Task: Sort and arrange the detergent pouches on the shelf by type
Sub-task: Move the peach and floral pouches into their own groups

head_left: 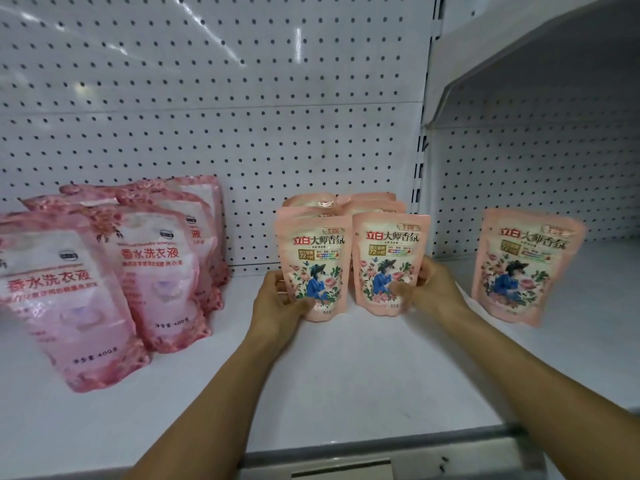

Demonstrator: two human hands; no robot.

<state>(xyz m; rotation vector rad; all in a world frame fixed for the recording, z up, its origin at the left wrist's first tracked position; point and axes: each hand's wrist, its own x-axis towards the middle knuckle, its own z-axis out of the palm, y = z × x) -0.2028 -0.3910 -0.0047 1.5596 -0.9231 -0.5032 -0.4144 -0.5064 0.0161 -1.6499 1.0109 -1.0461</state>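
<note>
Two rows of small peach floral pouches stand upright in the middle of the white shelf [346, 368]. My left hand [277, 303] grips the front pouch of the left row [313, 258], thumb across its lower front. My right hand [427, 289] grips the front pouch of the right row [388, 251] from its right side. More peach pouches [367, 202] stand behind these two. A single peach pouch [519, 261] stands alone to the right. Several larger pink translucent pouches [149, 268] stand grouped at the left.
A white pegboard wall [242, 116] backs the shelf. An upper shelf [536, 57] overhangs the right side. The shelf's grey front rail [381, 455] runs along the near edge. Bare shelf surface lies in front of the pouches.
</note>
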